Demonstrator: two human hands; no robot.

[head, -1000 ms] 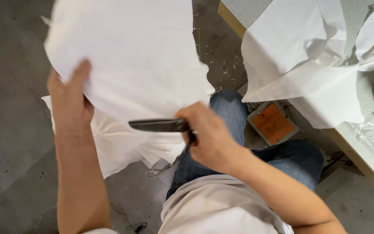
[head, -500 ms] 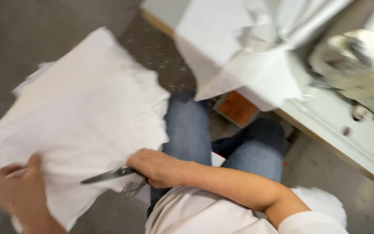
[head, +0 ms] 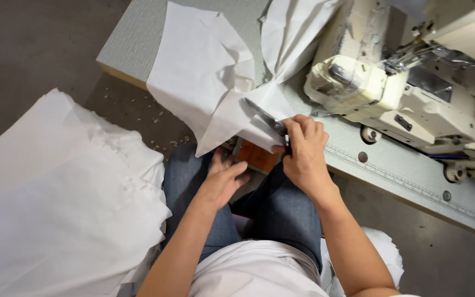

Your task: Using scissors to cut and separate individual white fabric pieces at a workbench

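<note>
While the white cloth [head: 204, 77] hangs over the tabletop's [head: 413, 176] near edge beside the sewing machine [head: 391, 82], the right hand [head: 303, 151] grips scissors [head: 265, 118] against its lower fold. Left hand [head: 224, 179] is open below it, touching nothing clearly. Step in hand: trimming. Next likely needs left-hand support of the fold.

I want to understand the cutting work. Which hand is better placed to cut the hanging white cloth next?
Probably the right hand: it holds the dark metal scissors against the white cloth piece. The left hand is lower, under the cloth's edge, without a tool.
</note>
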